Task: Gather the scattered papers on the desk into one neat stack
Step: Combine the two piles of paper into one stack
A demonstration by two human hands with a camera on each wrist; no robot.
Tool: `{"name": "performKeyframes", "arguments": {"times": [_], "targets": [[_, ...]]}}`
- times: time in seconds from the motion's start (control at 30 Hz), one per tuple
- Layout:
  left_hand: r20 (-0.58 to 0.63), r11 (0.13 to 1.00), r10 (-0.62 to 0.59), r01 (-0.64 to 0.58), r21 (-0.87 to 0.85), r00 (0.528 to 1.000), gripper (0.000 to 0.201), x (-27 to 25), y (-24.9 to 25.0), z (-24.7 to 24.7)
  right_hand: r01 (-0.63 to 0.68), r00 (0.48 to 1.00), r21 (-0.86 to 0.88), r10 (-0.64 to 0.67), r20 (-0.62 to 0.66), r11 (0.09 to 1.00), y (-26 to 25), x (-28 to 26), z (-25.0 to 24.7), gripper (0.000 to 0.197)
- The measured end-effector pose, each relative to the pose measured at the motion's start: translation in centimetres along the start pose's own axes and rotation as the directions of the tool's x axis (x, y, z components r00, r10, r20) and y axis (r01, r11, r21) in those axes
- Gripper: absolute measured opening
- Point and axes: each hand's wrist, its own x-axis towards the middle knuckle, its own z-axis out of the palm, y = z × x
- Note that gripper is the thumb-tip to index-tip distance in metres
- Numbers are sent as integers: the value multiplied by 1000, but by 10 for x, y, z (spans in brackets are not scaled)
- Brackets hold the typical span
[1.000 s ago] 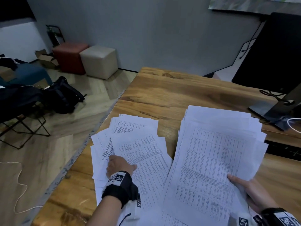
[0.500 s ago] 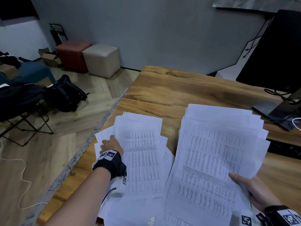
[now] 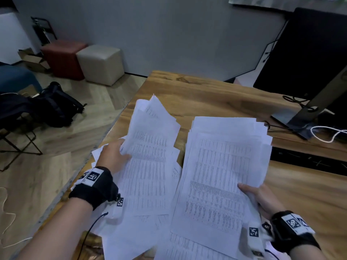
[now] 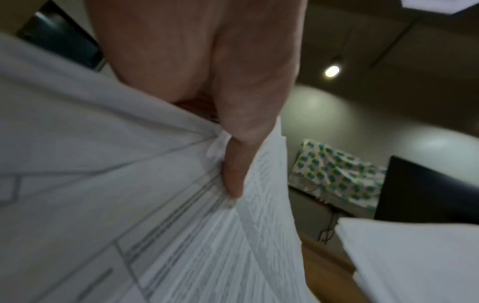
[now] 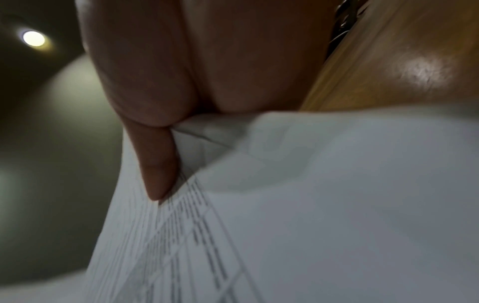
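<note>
Two bundles of white printed sheets are held above the wooden desk (image 3: 216,96). My left hand (image 3: 114,156) grips the left bundle (image 3: 150,166) at its left edge, thumb on top; the bundle tilts up and fans out at its far end. The left wrist view shows the thumb (image 4: 235,174) pressed onto the left bundle (image 4: 181,235). My right hand (image 3: 262,197) holds the bigger right stack (image 3: 221,175) at its right edge, thumb (image 5: 158,170) on top of the right stack (image 5: 311,205). More loose sheets (image 3: 122,233) lie on the desk beneath both bundles.
A dark monitor (image 3: 308,53) on a metal stand (image 3: 300,117) with cables occupies the desk's back right. A dark slot (image 3: 308,160) runs across the desk on the right. The desk's left edge drops to a floor with a black bag (image 3: 56,107) and cube stools (image 3: 101,62).
My left hand slid left over the spread sheets, took hold of them at their left edge, and has lifted them off the desk as a bundle. The right hand kept its stack almost still.
</note>
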Motion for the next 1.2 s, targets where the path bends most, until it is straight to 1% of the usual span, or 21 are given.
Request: {"name": "performKeyframes", "arguments": {"times": [0.07, 0.13, 0.2, 0.27, 0.33, 0.47, 0.53, 0.6, 0.63, 0.7, 0.73, 0.8, 0.87, 0.9, 0.93, 0.97, 1.0, 1.07, 1.1, 1.13, 1.2], "targets": [[65, 988, 151, -150, -27, 986, 24, -11, 25, -23, 16, 1000, -23, -16, -24, 1000, 1, 3, 1, 33], [159, 964, 251, -231, -132, 955, 27, -21, 51, -46, 27, 999, -50, -29, -46, 998, 3, 7, 1, 36], [243, 910, 307, -208, -359, 920, 26, -31, 78, -64, 36, 997, -57, -39, -61, 998, 5, 11, 2, 38], [281, 808, 338, -124, -576, 898, 35, -32, 97, -67, 37, 997, -51, -40, -69, 998, 6, 14, 3, 39], [302, 725, 345, -48, -687, 889, 35, -28, 111, -52, 34, 996, -27, -36, -82, 999, 7, 15, 4, 38], [357, 748, 215, 82, -659, 909, 54, -19, 110, 33, 45, 997, -22, -46, -59, 999, 6, 10, 9, 37], [360, 772, 106, 152, -617, 927, 37, -20, 101, 83, 16, 998, -34, -18, -54, 999, 7, 9, 9, 41], [355, 841, 19, 177, -512, 935, 37, -26, 93, 124, -22, 999, 13, 22, -49, 1000, 10, 9, 7, 42], [342, 880, -10, 171, -443, 940, 38, -31, 92, 136, -38, 998, 77, 42, -43, 996, 14, 11, 5, 49], [301, 928, -22, 132, -348, 953, 43, -43, 92, 151, -79, 996, 165, 84, -19, 983, 18, 11, 1, 62], [301, 936, -13, 117, -332, 953, 45, -47, 93, 155, -105, 994, 156, 107, -7, 982, 18, 11, 2, 60], [337, 947, 16, 94, -307, 941, 48, -52, 90, 163, -123, 992, 36, 123, 26, 992, 18, 12, 7, 44], [358, 958, 3, 101, -270, 934, 45, -55, 84, 162, -112, 994, -108, 110, -25, 988, 22, 15, 10, 43], [310, 970, -49, 119, -212, 950, 41, -55, 77, 157, -106, 994, -143, 99, -52, 984, 25, 17, 10, 43], [208, 977, -144, 172, -123, 967, 37, -54, 68, 149, -97, 994, -159, 87, -71, 982, 27, 18, 10, 41], [84, 963, -265, 269, -33, 961, 37, -53, 56, 139, -92, 994, -162, 80, -79, 982, 29, 19, 10, 39], [-16, 918, -394, 394, 42, 919, 45, -54, 42, 128, -89, 994, -158, 76, -83, 984, 31, 18, 10, 39], [-100, 789, -601, 608, 87, 793, 74, -58, 17, 108, -79, 995, -138, 70, -70, 987, 32, 15, 11, 35], [-103, 748, -650, 658, 87, 753, 87, -60, 8, 102, -75, 996, -129, 68, -60, 989, 31, 13, 11, 33], [-104, 730, -668, 676, 103, 737, 99, -60, 1, 101, -73, 996, -128, 67, -53, 989, 30, 12, 11, 32], [-118, 718, -671, 681, 144, 732, 118, -56, -6, 104, -69, 997, -115, 65, -43, 991, 29, 10, 11, 31]]}}
